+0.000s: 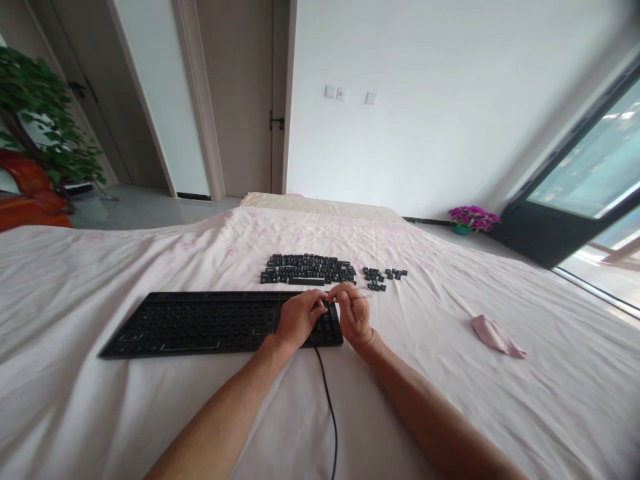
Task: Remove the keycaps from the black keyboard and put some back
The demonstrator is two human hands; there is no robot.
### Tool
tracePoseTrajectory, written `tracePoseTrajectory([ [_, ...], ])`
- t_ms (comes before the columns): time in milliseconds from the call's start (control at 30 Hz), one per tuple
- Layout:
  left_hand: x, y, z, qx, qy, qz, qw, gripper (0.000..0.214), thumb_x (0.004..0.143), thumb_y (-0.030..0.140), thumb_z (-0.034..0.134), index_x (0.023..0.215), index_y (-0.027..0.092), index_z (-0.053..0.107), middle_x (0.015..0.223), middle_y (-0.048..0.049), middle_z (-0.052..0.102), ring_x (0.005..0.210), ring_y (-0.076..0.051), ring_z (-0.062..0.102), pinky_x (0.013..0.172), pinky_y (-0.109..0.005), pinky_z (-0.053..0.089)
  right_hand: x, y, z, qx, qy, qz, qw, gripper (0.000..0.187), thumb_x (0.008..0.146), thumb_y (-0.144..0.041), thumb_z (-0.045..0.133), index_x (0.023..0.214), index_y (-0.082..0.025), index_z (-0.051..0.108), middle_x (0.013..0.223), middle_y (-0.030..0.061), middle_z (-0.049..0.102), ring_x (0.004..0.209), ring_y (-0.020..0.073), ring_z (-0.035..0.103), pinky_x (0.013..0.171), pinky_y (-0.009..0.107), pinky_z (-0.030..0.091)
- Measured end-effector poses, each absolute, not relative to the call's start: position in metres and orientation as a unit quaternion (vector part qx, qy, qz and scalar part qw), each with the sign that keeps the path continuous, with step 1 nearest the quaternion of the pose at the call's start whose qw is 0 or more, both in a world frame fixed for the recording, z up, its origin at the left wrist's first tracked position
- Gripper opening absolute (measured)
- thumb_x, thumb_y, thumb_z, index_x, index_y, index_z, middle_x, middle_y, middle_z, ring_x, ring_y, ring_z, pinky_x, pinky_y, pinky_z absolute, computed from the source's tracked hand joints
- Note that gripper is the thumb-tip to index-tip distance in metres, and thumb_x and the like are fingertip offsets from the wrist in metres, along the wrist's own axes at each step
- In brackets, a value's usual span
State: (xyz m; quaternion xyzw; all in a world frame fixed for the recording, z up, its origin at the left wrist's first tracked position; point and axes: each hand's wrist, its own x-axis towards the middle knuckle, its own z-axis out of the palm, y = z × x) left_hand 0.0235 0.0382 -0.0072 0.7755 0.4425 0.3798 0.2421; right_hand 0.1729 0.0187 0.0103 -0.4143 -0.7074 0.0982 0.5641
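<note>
A black keyboard [210, 327] with its keycaps off lies on the bed, its bare key stems showing. Above its right end my two hands meet. My right hand [354, 312] is closed round a thin wire tool [367, 293], whose fine wires stick out to the right of the fingers. My left hand [303, 317] has its thumb and fingers pinched together close to the right fingertips; whatever is between them is too small to make out. Behind the keyboard, black keycaps [310, 267] lie in rows, and a smaller group of keycaps [383, 277] is to their right.
The keyboard's black cable [327, 400] runs toward me between my forearms. A pink cloth [497, 337] lies on the pale bedsheet [425, 387] at the right. Beyond the bed are doors, a white wall, a potted purple-flowered plant [473, 219] and a leafy green plant [43, 113].
</note>
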Motion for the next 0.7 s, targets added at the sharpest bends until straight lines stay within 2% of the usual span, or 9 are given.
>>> tracePoseTrajectory([
  [100, 0.022, 0.042, -0.008, 0.705, 0.453, 0.448, 0.312, 0.027, 0.082, 0.023, 0.059, 0.108, 0.025, 0.065, 0.082, 0.0025, 0.069, 0.073, -0.014, 0.064, 0.072, -0.025, 0.045, 0.183, 0.022, 0.02, -0.468, -0.719, 0.046, 0.512, 0.025, 0.098, -0.028, 0.039, 0.094, -0.021, 0.062, 0.073, 0.0015, 0.063, 0.077, 0.0172, 0.058, 0.083, 0.033, 0.044],
  [167, 0.021, 0.045, -0.008, 0.667, 0.454, 0.48, 0.343, 0.03, 0.082, 0.024, 0.059, 0.111, 0.024, 0.064, 0.082, 0.0015, 0.069, 0.07, -0.014, 0.064, 0.071, -0.025, 0.047, 0.186, 0.027, 0.022, -0.487, -0.735, 0.063, 0.467, 0.025, 0.099, -0.028, 0.038, 0.1, -0.021, 0.061, 0.078, 0.0016, 0.065, 0.078, 0.0163, 0.059, 0.079, 0.03, 0.044],
  [367, 0.019, 0.05, -0.015, 0.635, 0.425, 0.514, 0.39, 0.034, 0.082, 0.029, 0.062, 0.115, 0.02, 0.062, 0.083, -0.0023, 0.071, 0.077, -0.016, 0.067, 0.075, -0.027, 0.05, 0.18, 0.033, 0.012, -0.5, -0.795, 0.068, 0.336, 0.022, 0.095, -0.036, 0.05, 0.094, -0.024, 0.068, 0.088, 0.0023, 0.065, 0.08, 0.0149, 0.061, 0.071, 0.024, 0.043],
  [533, 0.017, 0.051, -0.017, 0.629, 0.412, 0.509, 0.418, 0.043, 0.083, 0.025, 0.06, 0.125, 0.018, 0.054, 0.09, -0.0047, 0.072, 0.079, -0.016, 0.068, 0.076, -0.029, 0.052, 0.178, 0.034, 0.011, -0.514, -0.793, 0.055, 0.323, 0.018, 0.092, -0.035, 0.056, 0.094, -0.025, 0.07, 0.086, 0.0017, 0.065, 0.078, 0.0152, 0.06, 0.068, 0.024, 0.041],
  [700, 0.017, 0.048, -0.014, 0.615, 0.434, 0.51, 0.415, 0.048, 0.083, 0.024, 0.061, 0.13, 0.019, 0.05, 0.102, -0.0065, 0.069, 0.072, -0.013, 0.067, 0.07, -0.027, 0.054, 0.18, 0.034, 0.011, -0.502, -0.8, 0.071, 0.322, 0.016, 0.092, -0.03, 0.057, 0.097, -0.026, 0.071, 0.086, 0.0015, 0.064, 0.079, 0.0154, 0.06, 0.07, 0.024, 0.041],
])
